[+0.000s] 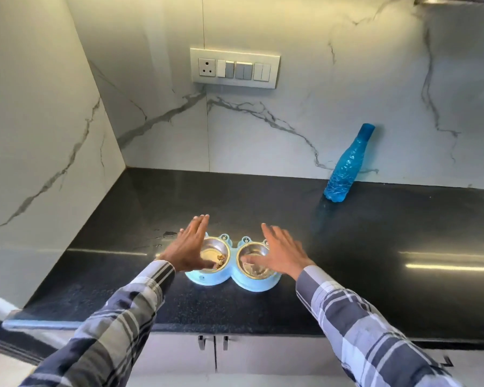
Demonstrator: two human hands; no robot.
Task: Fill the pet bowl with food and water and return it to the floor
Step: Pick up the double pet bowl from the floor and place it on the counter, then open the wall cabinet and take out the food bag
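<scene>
Both my hands are out over the pet bowl [233, 270], a pale blue double feeder with two steel cups rimmed in gold. It sits on the black surface [375, 247], close to the front edge, well short of the back wall.

My left hand [189, 247] is above the left cup [213, 254], fingers [200, 223] straight and together, flat, holding nothing. My right hand [281, 251] is above the right cup [252, 256], fingers [268, 233] spread a little, flat, also empty. I cannot tell whether either palm touches the rims.

Some brownish food shows in the left cup. The right cup's contents are blurred; I cannot tell what is in it.

Room: open surface on both sides of the bowl, and a broad bare stretch behind it up to the marble wall. The left side wall closes off the corner. The front edge of the surface runs just below my sleeves, with cabinet doors [215, 356] under it.

A blue bottle [347, 166] stands well apart to the right rear, against the wall. A small wet patch [166, 235] lies just left of my left hand. A switch panel [234, 67] is on the wall above.

No readable writing anywhere.
</scene>
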